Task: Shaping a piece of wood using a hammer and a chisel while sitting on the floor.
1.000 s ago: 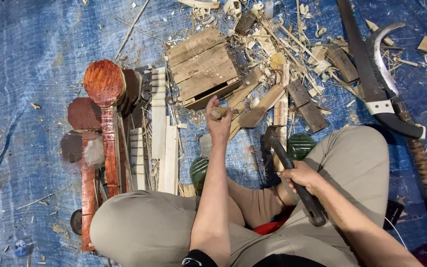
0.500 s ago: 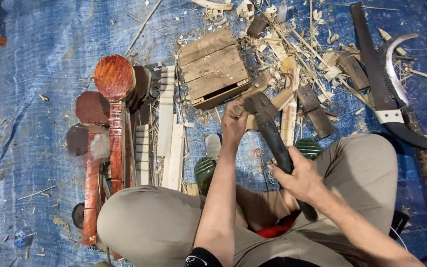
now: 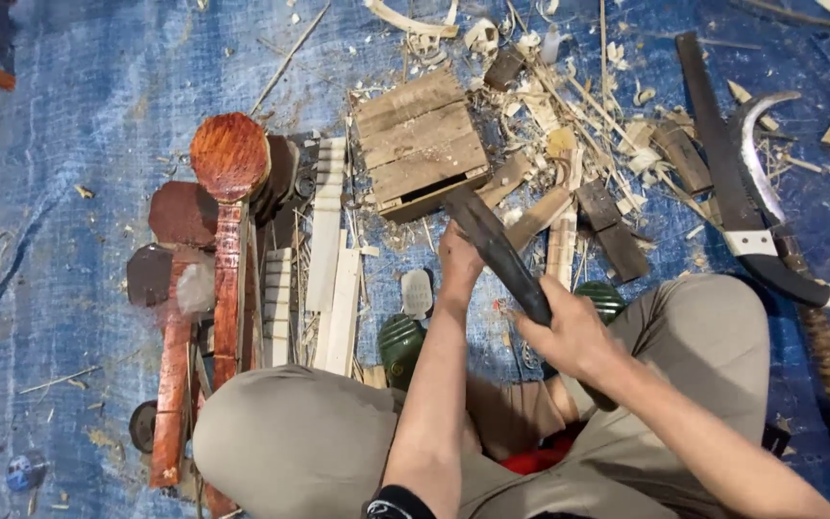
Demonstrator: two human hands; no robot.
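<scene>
Dark blade (image 3: 492,245) in right hand (image 3: 573,336)

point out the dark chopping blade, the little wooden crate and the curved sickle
dark chopping blade (image 3: 492,245), head view, on the flat of the blade above the right hand
wooden crate (image 3: 420,139), head view, on a middle top slat
curved sickle (image 3: 749,144), head view, on the shiny curved blade

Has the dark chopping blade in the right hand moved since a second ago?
Yes. The blade in the right hand has swung up and forward: its tip now lies close to the wooden crate, beside the left hand.
</scene>
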